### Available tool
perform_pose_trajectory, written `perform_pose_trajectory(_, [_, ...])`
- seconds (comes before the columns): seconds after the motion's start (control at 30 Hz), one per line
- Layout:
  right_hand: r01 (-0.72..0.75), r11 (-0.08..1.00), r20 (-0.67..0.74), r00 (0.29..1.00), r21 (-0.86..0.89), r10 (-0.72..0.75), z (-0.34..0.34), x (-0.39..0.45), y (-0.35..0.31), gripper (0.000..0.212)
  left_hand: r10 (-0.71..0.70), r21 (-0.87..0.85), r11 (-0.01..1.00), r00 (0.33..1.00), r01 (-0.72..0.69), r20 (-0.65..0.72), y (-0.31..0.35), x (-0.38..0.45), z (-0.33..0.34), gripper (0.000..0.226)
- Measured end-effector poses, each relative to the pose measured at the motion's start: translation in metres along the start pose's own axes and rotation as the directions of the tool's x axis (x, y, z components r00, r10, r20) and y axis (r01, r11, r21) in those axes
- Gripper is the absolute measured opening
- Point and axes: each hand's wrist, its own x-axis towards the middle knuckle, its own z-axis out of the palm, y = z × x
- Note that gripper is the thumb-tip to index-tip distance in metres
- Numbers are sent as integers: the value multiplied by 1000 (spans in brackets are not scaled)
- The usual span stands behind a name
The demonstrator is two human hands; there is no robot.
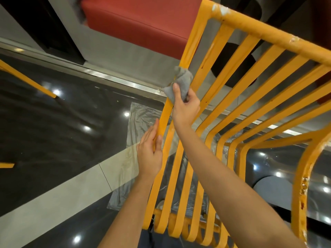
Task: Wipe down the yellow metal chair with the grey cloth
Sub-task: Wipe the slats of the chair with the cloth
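Observation:
The yellow metal chair [249,90] fills the right half of the view, its slats running from the top rail down toward me, with chipped paint on the rail and right frame. My right hand [185,106] grips the bunched grey cloth [180,81], which is wrapped around the chair's leftmost bar about midway up. Lower on that same bar, my left hand [149,153] holds the metal, fingers behind it and thumb in front.
A clear plastic sheet [141,120] lies on the glossy dark floor under the chair. A red upholstered bench [143,17] stands beyond the chair. Another yellow chair's leg [26,77] reaches in at the left. A pale tile strip crosses the floor.

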Motion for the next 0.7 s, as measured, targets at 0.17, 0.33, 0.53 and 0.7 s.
perform_pose_trajectory(0.17, [90, 995, -35, 995, 43, -89, 6, 40, -33, 28, 3, 0, 1000, 1000, -3, 3, 1, -2, 1, 44])
perform_pose_trajectory(0.33, [25, 994, -33, 999, 110, -22, 2, 27, -5, 33, -4, 2, 1000, 1000, 4, -9, 2, 0, 0, 44])
perform_pose_trajectory(0.53, [2, 987, 91, 996, 158, -17, -2, 27, -11, 7, -27, 25, 999, 1000, 27, -14, 3, -2, 1, 43])
perform_pose_trajectory(0.7, [64, 974, 48, 996, 219, -76, 0, 55, -23, 8, -32, 10, 999, 999, 32, 1, 7, -2, 0, 43])
